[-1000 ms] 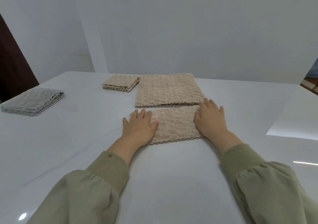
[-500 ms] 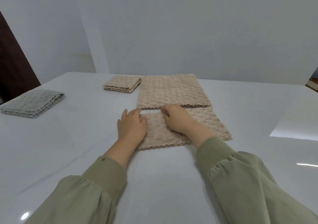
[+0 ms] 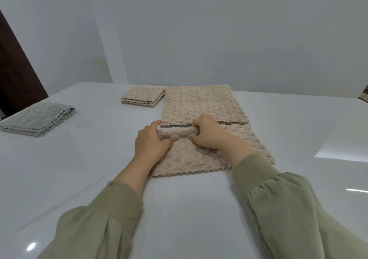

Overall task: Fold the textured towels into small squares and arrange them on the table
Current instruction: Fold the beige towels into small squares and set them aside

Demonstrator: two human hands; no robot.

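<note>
The beige towel [image 3: 189, 159] lies straight ahead of you on the table [image 3: 99, 159], close in. Its long axis runs left to right across your body, and its scalloped near edge faces you.

Both of your hands are on its far edge, side by side. Your left hand [image 3: 152, 145] grips the far left corner. Your right hand [image 3: 211, 134] is curled round the same edge nearer the towel's middle. Between them that edge is bunched up into a low ridge, lifted off the table. The rest of the towel runs out to the right past your right wrist, flat and unheld, so your grip sits on the left part only.

The next move looks like a pull toward you, bringing the held far edge down onto the near edge. Neither hand is nearer to that edge, so they should travel together to keep the fold square.

Just beyond your knuckles a larger flat towel [image 3: 201, 103] lies spread out, almost touching the ridge. A finished folded square [image 3: 142, 98] sits to its left, and a grey stack [image 3: 37, 119] sits well off to your left.
</note>
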